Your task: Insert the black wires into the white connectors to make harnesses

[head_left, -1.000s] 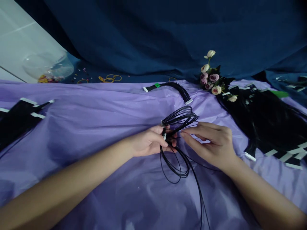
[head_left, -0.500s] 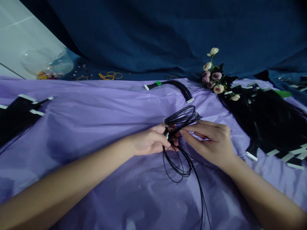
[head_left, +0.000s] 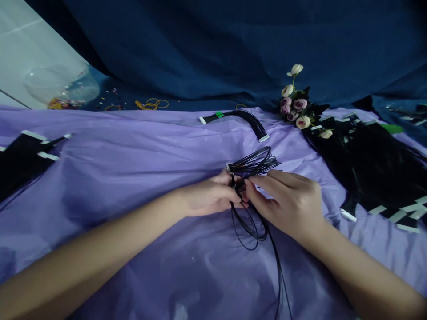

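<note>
In the middle of the head view, a black wire harness [head_left: 255,161] with a small white connector is held over the purple cover. My left hand [head_left: 222,191] is closed around it near the connector end, thumb on top. Some wires loop upward to the right, and others coil below with loose ends trailing toward the front. My right hand [head_left: 288,198] is pinching close to the left fingertips, among the wires; exactly which strand it grips is hidden. Beyond the hands lies another black wire harness [head_left: 247,116], with white connectors and a green band, curved on the cover.
Black harnesses with white ends are piled at the right [head_left: 383,164] and at the left [head_left: 25,160]. Artificial flowers [head_left: 296,104] stand at the back right. Yellow rubber bands [head_left: 151,104] and a tipped clear container [head_left: 80,86] lie behind the purple cover [head_left: 133,151].
My right hand has moved slightly left, its fingertips now against those of my left hand. The white piece by my left thumb is now covered, and the lower wire loops have shifted a little.
</note>
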A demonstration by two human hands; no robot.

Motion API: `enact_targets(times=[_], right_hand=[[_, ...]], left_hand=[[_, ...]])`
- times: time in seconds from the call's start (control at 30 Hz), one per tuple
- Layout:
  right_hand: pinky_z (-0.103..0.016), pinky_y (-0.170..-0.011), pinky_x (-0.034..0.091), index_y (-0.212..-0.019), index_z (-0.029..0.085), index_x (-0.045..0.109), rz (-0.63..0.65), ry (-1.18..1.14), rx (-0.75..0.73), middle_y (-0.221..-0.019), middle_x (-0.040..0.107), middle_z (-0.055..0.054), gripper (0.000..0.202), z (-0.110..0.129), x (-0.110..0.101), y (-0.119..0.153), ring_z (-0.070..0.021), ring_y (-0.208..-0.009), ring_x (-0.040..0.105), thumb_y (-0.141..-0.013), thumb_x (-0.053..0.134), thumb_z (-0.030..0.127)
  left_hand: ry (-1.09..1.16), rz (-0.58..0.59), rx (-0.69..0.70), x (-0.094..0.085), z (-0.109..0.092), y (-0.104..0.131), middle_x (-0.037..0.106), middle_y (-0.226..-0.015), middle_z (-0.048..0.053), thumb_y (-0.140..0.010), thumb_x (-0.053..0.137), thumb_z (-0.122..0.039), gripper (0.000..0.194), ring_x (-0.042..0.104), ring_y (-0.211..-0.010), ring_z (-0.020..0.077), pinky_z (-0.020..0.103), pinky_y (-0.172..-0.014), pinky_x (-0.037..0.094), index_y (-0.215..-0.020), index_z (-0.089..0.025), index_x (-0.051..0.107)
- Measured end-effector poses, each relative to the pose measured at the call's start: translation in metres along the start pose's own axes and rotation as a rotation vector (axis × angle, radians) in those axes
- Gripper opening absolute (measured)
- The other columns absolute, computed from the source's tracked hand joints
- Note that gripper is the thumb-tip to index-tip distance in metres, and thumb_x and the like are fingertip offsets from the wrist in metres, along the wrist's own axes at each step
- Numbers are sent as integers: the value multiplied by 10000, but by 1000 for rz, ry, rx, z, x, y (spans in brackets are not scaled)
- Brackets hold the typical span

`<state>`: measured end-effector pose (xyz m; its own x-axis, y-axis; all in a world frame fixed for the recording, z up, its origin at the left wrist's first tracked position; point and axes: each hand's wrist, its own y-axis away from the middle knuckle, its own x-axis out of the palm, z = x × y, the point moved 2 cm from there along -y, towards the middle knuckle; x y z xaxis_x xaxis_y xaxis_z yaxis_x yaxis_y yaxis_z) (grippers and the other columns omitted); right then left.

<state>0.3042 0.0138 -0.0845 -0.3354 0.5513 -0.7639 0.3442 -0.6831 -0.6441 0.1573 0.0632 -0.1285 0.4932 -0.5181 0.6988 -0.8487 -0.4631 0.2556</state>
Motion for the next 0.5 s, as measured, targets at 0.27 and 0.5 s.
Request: enact_targets(times=[0.27, 0.5], right_hand=[[-273, -483, 332, -683, 175, 672, 15, 65, 20, -550, 571, 19, 193, 5, 4, -4, -109, -488, 540, -849, 597, 241], [-258, -600, 445, -963, 173, 702, 1, 38, -193, -806, 721, -10, 140, 0, 7, -1, -116, -637, 635, -842, 634, 154]], left_hand=[[-6, -52, -30, 3, 1, -1, 554, -821, -69, -634, 551, 61, 439, 552, -771, 84, 317, -836, 364, -939, -222, 410], [-9, 4, -27, 4, 1, -1, 558, -783, -50, -649, 582, 57, 426, 550, -727, 80, 300, -795, 385, -953, -201, 434]])
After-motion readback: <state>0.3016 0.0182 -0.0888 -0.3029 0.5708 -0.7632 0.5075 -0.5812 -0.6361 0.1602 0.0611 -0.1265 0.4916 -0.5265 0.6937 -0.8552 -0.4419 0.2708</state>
